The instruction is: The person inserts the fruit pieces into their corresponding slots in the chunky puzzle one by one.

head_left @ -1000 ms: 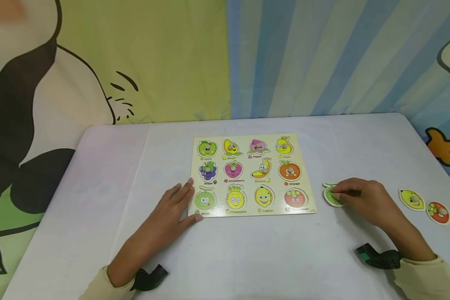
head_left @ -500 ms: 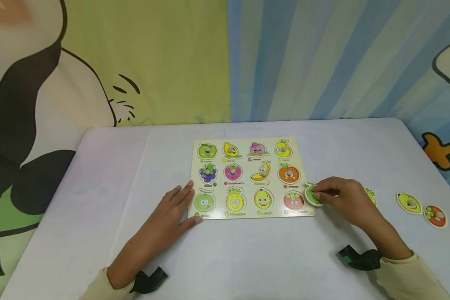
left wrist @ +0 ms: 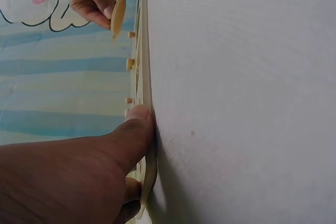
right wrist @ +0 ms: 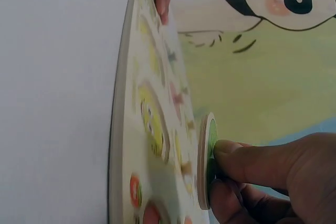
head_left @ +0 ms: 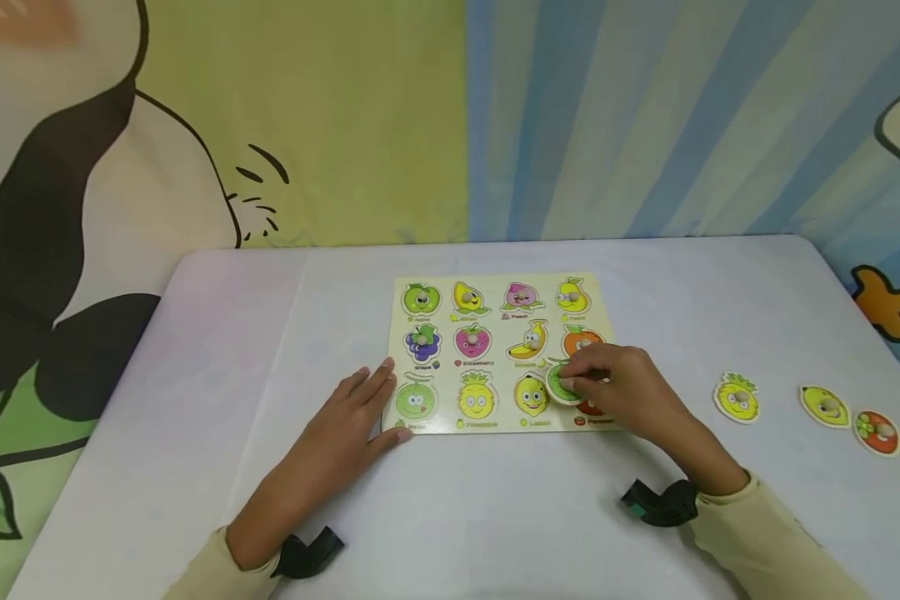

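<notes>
A fruit puzzle board (head_left: 435, 423) lies flat on the white table, with knobbed pieces seated in its upper two rows. My left hand (head_left: 345, 417) rests against its lower left corner, fingers straight along the left edge and thumb on the front edge; the thumb (left wrist: 139, 116) also shows in the left wrist view. Thumb and fingers of my right hand (head_left: 637, 392) pinch a round green melon puzzle piece (head_left: 562, 385), held above the board between the lemon and persimmon recesses. Seen from the right wrist, the melon piece (right wrist: 206, 161) stands apart from the board's surface. Its knob is hidden by the fingers.
To the right of the board lie a pineapple piece (head_left: 737, 398), a lemon piece (head_left: 825, 407) and a red persimmon piece (head_left: 877, 432). Pictures of melon (head_left: 416, 402), pineapple and lemon show in the bottom-row recesses. A printed cloth (head_left: 307, 125) hangs behind the table.
My right hand has carried the melon piece leftward, from the table right of the board to above its lower right part. The pineapple piece has come into view. My left hand keeps its place.
</notes>
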A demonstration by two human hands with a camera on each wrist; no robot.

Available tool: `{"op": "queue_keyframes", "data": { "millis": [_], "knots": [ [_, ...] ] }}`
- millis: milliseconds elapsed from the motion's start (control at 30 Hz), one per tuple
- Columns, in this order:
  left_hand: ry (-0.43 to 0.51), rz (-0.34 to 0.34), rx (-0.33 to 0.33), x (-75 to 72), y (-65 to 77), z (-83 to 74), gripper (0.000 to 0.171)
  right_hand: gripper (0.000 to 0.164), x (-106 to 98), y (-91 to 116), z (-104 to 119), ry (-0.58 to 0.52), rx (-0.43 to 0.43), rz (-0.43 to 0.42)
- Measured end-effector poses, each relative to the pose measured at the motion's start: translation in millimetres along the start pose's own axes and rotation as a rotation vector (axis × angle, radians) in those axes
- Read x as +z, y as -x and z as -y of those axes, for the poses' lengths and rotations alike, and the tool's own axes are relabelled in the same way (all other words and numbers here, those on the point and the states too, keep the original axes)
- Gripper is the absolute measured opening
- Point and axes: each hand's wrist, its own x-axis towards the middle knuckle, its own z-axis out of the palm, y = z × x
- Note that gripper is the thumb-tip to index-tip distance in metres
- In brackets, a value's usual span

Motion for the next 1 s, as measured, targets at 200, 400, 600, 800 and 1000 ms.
{"op": "queue_keyframes", "data": {
  "millis": [200, 400, 600, 800, 1000],
  "knots": [
    [-0.003, 0.003, 0.007, -2.3, -1.9, -2.2, 0.081, 0.014, 14.8, -14.3, 10.7, -0.022, -0.072, 0.0],
    [-0.018, -0.003, 0.01, -2.3, -2.8, -3.8, 0.081, 0.013, 23.9, -19.7, 18.9, -0.048, -0.075, 0.026],
    [-0.026, -0.005, 0.006, -2.2, -2.4, -4.5, 0.08, 0.012, 33.3, -25.4, 29.2, -0.078, -0.073, 0.052],
    [-0.014, -0.009, 0.002, -2.0, -1.5, -4.6, 0.08, 0.009, 48.5, -32.8, 43.4, -0.096, -0.076, 0.072],
    [-0.016, 0.003, -0.006, -2.2, -0.2, -3.5, 0.08, 0.008, 69.5, -41.4, 57.9, -0.113, -0.123, 0.1]
  ]
}}
